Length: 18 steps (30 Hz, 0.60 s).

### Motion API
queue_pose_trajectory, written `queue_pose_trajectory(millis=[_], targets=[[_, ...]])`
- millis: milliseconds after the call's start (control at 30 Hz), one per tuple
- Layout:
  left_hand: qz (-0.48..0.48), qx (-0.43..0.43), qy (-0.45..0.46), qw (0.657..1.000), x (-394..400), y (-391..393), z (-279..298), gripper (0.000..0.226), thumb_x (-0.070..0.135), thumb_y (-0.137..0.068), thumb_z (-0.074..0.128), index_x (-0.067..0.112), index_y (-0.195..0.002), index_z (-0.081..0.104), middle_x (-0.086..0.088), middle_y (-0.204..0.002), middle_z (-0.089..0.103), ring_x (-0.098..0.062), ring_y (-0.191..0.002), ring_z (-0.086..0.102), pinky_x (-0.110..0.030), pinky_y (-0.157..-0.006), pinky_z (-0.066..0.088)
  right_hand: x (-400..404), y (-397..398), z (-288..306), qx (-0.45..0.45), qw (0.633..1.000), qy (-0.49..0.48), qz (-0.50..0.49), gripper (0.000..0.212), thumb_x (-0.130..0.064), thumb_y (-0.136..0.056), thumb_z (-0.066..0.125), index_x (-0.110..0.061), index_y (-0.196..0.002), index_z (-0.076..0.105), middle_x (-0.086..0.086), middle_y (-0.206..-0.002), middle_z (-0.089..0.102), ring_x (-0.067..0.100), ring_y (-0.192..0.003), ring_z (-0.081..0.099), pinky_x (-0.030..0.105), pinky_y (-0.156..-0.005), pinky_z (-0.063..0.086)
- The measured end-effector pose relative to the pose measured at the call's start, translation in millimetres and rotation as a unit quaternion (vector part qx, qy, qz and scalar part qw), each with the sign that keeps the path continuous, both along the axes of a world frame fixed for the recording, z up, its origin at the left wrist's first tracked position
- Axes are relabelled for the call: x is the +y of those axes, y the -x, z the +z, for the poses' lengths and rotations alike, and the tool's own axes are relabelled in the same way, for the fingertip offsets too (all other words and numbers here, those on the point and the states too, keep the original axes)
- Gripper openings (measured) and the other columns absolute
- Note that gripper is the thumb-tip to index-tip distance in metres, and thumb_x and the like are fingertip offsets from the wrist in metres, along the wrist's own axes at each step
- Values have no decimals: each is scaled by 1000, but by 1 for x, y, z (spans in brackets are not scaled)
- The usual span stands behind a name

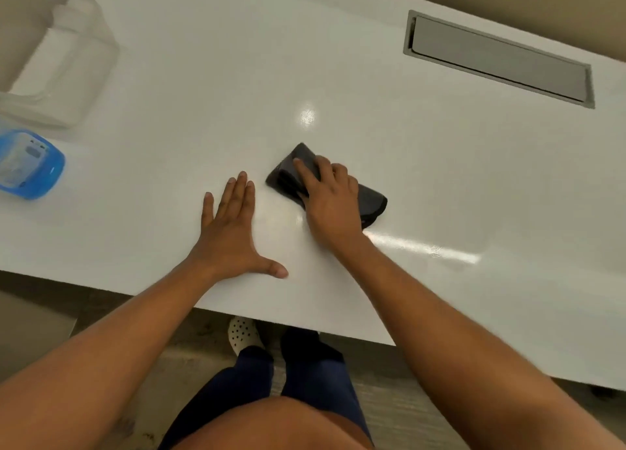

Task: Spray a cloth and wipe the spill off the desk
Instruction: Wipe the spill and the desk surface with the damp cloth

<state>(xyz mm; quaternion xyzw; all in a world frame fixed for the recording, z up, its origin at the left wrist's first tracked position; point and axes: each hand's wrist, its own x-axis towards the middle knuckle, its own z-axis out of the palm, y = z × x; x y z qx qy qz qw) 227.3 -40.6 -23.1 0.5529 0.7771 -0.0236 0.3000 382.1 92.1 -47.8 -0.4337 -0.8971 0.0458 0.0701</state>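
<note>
**Dark cloth pressed to the white desk under the right hand**

Right hand (330, 197) flat on top of a folded dark cloth (371, 206), fingers spread over its upper surface and pressing it down onto the white desk (440, 165); not a pinch or a fist, more a palm-down hold with the fingers lying across the fabric. Cloth lying a little toward the near edge from the desk's middle, one corner poking out past the fingertips on the far side, the other end showing beyond the wrist side of the hand. Left hand (233, 233) just beside the cloth, on its left, empty, palm down on the desk with fingers straight and thumb splayed out toward the near edge; touching nothing but the surface. Glossy patches and a bright streak on the desk close to the cloth, on its right and on its far side; whether wet film or only lamp glare, cannot tell.

Well to the left of the cloth, near the desk's left end, a blue-and-clear object (32, 165), blurred, seen from above. Beyond that, at the far left corner, a clear plastic container (84, 57). Far to the right of the cloth, toward the desk's back edge, a grey metal cable hatch (501, 58) set flush into the top.
</note>
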Motion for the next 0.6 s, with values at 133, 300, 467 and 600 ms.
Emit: queue_pose_trajectory(millis=[133,300,467,600], targets=[[-5,5,3,1000,0,1,0,177,106,-36,59,16,-159,-31,0,-166,-42,-17,-154,-39,-54,-126,-18,-93,-68,4,14,999,35,-24,67,-18,-95,63,-24,-158,38,10,-154,44,33,-127,43,46,-102,39],[-6,9,2,1000,-1,-2,0,178,105,-35,61,15,-161,-26,0,-168,-39,-16,-155,-37,-54,-128,-17,-90,-175,5,-25,999,36,-24,69,-14,-95,65,-27,-158,39,12,-154,45,36,-129,45,50,-104,39],[-9,8,8,1000,-1,-3,3,180,105,-33,61,14,-160,-28,1,-167,-40,-16,-154,-38,-54,-127,-18,17,-229,5,-31,960,2,-279,61,-21,-102,58,-28,-159,36,18,-149,44,43,-123,48,54,-96,42],[-14,11,12,1000,-1,-3,1,179,106,-33,59,15,-159,-29,1,-167,-41,-16,-153,-39,-55,-126,-18,46,-165,5,-31,942,-4,-335,62,-23,-103,52,-29,-161,30,15,-149,41,38,-120,47,48,-94,40]])
